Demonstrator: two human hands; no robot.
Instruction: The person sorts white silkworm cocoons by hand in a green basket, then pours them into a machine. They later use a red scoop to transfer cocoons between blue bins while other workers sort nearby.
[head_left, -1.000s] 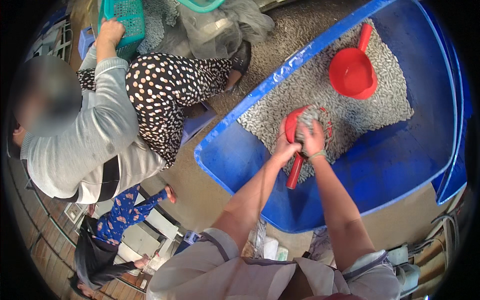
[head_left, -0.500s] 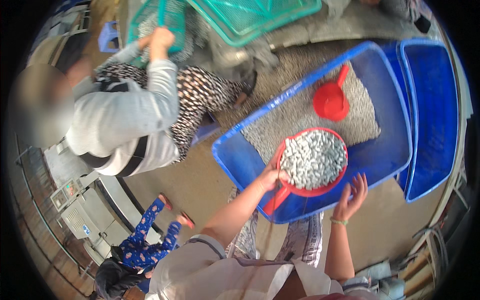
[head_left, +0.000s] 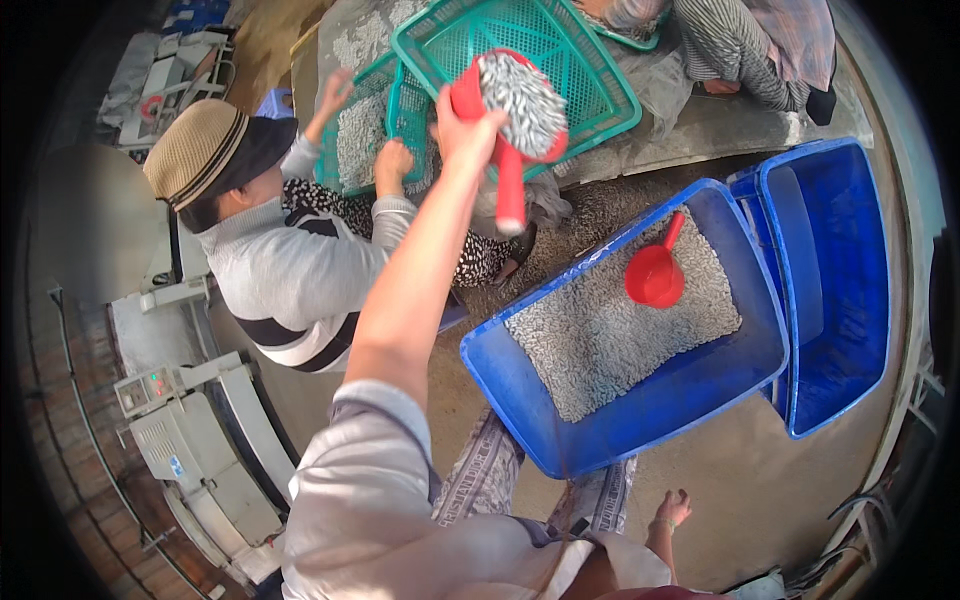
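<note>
My left hand (head_left: 465, 135) is stretched far forward, closed on the side of a red dipper (head_left: 509, 200) whose handle points back toward me. Small grey-white pellets (head_left: 520, 100) fill the dipper, which appears tilted above a green mesh basket (head_left: 590, 75). Down by my side, past the near edge of a blue bin (head_left: 625, 460), hangs my right hand (head_left: 675, 507), empty with loosely bent fingers. A bed of similar pellets (head_left: 600, 350) covers part of the bin's bottom, and a second red dipper (head_left: 655, 277) lies on it.
At my left sits a co-worker in a hat (head_left: 220, 150), hands at another green basket (head_left: 405, 110). A second person (head_left: 745, 60) is at the far right. More blue bins (head_left: 850, 300) stand beside mine. Pellets (head_left: 590, 215) litter the floor; a grey machine (head_left: 205, 460) stands left.
My left hand has carried the filled dipper from above the blue bin forward and left to the green basket. My right hand has dropped back toward my side. The co-worker's hands have moved apart.
</note>
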